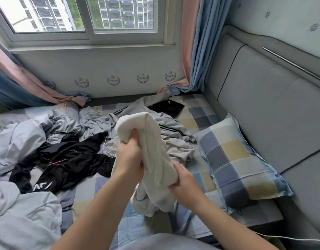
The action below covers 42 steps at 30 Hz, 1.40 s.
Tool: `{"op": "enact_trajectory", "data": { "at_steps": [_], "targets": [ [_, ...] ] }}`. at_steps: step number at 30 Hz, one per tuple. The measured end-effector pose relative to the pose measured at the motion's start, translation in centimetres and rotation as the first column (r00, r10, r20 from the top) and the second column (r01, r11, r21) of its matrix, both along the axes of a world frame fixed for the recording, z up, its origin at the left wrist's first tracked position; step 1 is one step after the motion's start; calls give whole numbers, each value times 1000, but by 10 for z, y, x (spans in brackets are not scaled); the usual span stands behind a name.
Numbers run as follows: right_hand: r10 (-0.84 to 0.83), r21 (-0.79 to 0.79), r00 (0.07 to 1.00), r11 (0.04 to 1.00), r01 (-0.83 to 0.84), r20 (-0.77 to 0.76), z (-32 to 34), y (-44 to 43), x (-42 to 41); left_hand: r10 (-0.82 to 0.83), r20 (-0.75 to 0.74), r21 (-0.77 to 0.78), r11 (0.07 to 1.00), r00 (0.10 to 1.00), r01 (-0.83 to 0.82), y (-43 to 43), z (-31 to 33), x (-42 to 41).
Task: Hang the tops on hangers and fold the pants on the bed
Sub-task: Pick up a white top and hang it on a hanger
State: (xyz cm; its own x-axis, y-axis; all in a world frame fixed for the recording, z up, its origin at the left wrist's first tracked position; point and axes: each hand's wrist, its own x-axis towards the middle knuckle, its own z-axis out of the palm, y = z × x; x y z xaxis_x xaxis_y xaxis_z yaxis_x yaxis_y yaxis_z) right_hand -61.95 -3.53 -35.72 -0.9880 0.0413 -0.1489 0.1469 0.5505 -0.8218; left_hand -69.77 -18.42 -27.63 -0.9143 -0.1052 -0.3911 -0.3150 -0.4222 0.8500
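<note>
I see the checked bed (197,112) carrying a matching pillow (240,159) right, grey jacket (173,130) far, black clothes (69,159) left.

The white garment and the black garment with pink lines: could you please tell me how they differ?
The white garment is held up in the grip of the left hand and right hand; the black garment lies untouched on the bed. The white garment is bunched into a thick roll; the black garment sprawls flat and crumpled. Neither is neatly folded.
</note>
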Motion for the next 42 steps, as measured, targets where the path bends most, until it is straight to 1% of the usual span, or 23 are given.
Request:
{"op": "enact_trajectory", "data": {
  "at_steps": [2,6,8,11,14,16,17,18,20,22,23,24,27,28,30,32,33,35,37,38,40,41,42],
  "targets": [
    [-46,61,997,997,49,-60,1,14,-5,-33,14,-42,999,999,34,-4,1,-2],
    [-1,22,997,1000,2,-72,22,39,-19,-69,53,-187,979,996,77,-18,-6,-10],
    [-16,11,996,1000,17,-91,34,47,-24,-74,79,-227,970,994,91,-24,-15,-15],
    [-56,-99,992,994,45,-114,55,53,-29,-141,97,-248,955,985,161,-26,-29,-17],
    [-54,-183,997,982,44,-53,64,51,-28,-305,113,-360,874,946,325,-24,-39,-11],
    [-63,-268,998,961,62,4,66,46,-24,-481,131,-446,752,867,485,-21,-39,-5],
    [-67,-315,997,946,75,37,66,43,-23,-577,141,-478,672,804,566,-18,-37,0],
    [-82,-356,994,929,101,68,65,43,-23,-663,152,-490,594,733,638,-14,-35,5],
    [-130,-434,985,885,168,115,68,41,-24,-796,167,-449,465,582,764,-4,-33,16],
    [-147,-480,980,856,195,135,73,41,-25,-874,117,-383,399,472,833,7,-35,29],
    [-146,-492,981,850,189,125,74,41,-26,-888,65,-394,396,455,830,12,-39,33],
    [-152,-501,982,845,187,111,74,43,-27,-884,11,-438,415,467,797,17,-42,35],
    [-160,-493,985,853,174,71,78,50,-27,-802,-116,-598,527,585,604,21,-48,33],
    [-160,-474,986,865,165,51,79,53,-27,-782,-137,-618,547,607,564,19,-50,30],
    [-149,-450,989,882,141,18,82,58,-26,-777,-162,-635,554,608,539,14,-51,26],
    [-145,-447,989,884,134,9,82,62,-26,-755,-170,-636,575,634,515,8,-53,25],
    [-148,-451,989,882,135,6,83,64,-26,-730,-165,-651,586,663,483,5,-54,25],
    [-158,-447,987,884,136,-13,85,68,-24,-639,-118,-717,584,760,380,0,-61,22],
    [-171,-425,985,894,140,-36,88,72,-23,-506,-24,-779,550,862,301,-5,-68,17],
    [-173,-419,984,897,140,-41,89,73,-23,-447,30,-803,522,894,287,-9,-74,14],
    [-151,-420,988,900,119,-44,93,72,-22,-373,92,-825,490,923,280,-15,-80,12],
    [-134,-425,990,899,106,-37,95,71,-23,-378,70,-823,501,923,268,-16,-80,12],
    [-114,-426,993,901,88,-36,98,70,-24,-400,8,-806,539,916,243,-16,-76,13]
  ]
}}
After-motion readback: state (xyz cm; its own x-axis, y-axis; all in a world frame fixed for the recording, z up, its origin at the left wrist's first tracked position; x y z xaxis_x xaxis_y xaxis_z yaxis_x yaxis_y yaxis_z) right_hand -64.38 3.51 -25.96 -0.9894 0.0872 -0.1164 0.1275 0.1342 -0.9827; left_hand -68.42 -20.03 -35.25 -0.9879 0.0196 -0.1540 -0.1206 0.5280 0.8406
